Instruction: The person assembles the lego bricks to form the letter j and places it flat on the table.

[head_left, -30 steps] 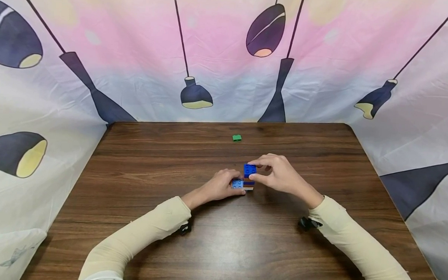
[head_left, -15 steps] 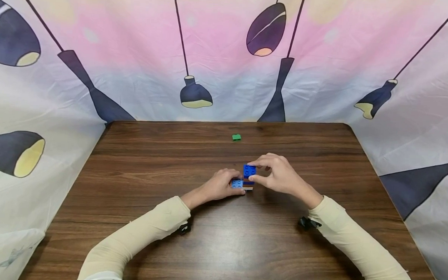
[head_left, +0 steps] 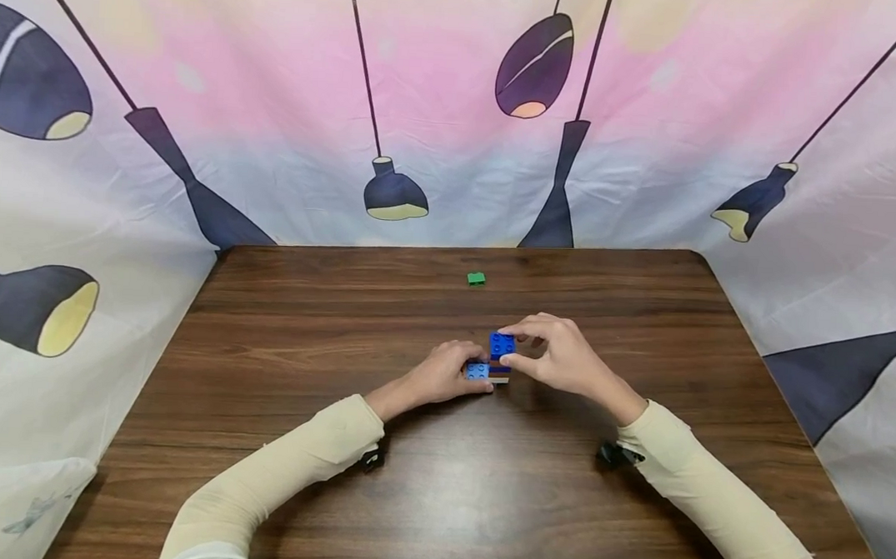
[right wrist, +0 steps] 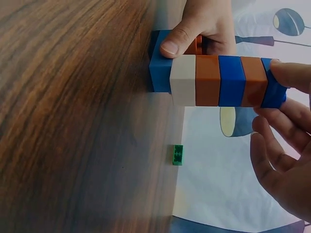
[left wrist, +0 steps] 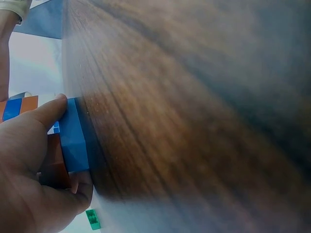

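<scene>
A tower of bricks rises from one end of a light blue base brick [right wrist: 158, 73]. Going up, the right wrist view shows a white brick [right wrist: 183, 80], then orange, blue and orange ones, with a dark blue brick [head_left: 501, 343] at the top. My left hand [head_left: 444, 373] grips the base, thumb on one side and fingers on the other. Studs on the base show between them in the head view. Under that palm is another orange-brown brick [left wrist: 56, 162], partly hidden. My right hand [head_left: 561, 351] pinches the top brick between thumb and fingertips.
A small green brick [head_left: 476, 278] lies by itself toward the back of the wooden table [head_left: 327, 307]. Behind the table hangs a cloth printed with lamps [head_left: 441, 87]. A white cushion-like thing [head_left: 25, 503] sits beyond the left edge.
Both hands keep their hold on the same bricks, almost in the same place. The whole head view has shifted slightly.
</scene>
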The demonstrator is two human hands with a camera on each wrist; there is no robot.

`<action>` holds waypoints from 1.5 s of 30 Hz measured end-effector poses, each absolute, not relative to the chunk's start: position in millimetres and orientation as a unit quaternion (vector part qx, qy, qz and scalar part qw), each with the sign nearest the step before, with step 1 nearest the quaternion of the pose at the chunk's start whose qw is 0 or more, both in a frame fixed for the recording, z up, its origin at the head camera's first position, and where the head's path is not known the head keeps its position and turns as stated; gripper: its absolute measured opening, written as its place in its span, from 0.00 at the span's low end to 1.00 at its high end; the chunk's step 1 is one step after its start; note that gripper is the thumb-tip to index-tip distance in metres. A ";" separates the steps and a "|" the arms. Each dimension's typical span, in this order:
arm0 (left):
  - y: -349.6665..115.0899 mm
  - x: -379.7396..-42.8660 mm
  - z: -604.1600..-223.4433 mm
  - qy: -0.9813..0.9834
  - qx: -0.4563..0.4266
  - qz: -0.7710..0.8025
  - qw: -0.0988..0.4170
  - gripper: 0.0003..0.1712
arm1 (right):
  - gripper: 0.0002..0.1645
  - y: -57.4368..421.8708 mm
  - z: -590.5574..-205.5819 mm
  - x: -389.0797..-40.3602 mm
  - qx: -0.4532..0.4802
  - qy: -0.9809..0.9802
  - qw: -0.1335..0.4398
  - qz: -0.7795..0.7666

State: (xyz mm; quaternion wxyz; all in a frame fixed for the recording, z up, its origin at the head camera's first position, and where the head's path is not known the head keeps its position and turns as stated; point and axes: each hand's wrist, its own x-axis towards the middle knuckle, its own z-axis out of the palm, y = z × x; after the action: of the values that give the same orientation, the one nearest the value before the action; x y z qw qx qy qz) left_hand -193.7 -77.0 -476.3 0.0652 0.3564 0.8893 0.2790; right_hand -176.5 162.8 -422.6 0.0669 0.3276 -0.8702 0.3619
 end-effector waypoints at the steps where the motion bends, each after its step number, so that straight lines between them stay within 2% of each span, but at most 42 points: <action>1: -76.8 -193.6 -476.4 0.889 0.357 0.279 0.065 0.20 | 0.22 162.9 -422.6 -176.1 0.326 -0.871 0.066 0.362; 15: -77.5 -195.9 -474.9 0.884 0.359 0.290 0.064 0.20 | 0.23 163.1 -417.9 -175.1 0.313 -0.876 0.038 0.364; 23: -82.1 -196.1 -471.1 0.887 0.351 0.287 0.084 0.30 | 0.29 166.1 -416.2 -175.3 0.305 -0.878 0.029 0.368; 31: -101.1 -191.6 -463.0 0.895 0.335 0.286 0.071 0.35 | 0.30 171.2 -421.5 -173.8 0.291 -0.881 0.031 0.372; 45: -124.9 -170.4 -459.6 0.916 0.290 0.272 0.056 0.30 | 0.29 168.6 -435.2 -163.6 0.256 -0.872 0.038 0.416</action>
State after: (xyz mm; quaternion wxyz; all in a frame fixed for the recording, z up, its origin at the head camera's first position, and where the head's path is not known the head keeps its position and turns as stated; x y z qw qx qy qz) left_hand -170.4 -124.9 -459.6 0.0564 0.2902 0.9156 0.2725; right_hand -163.6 168.6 -435.2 0.0377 0.2555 -0.8721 0.4157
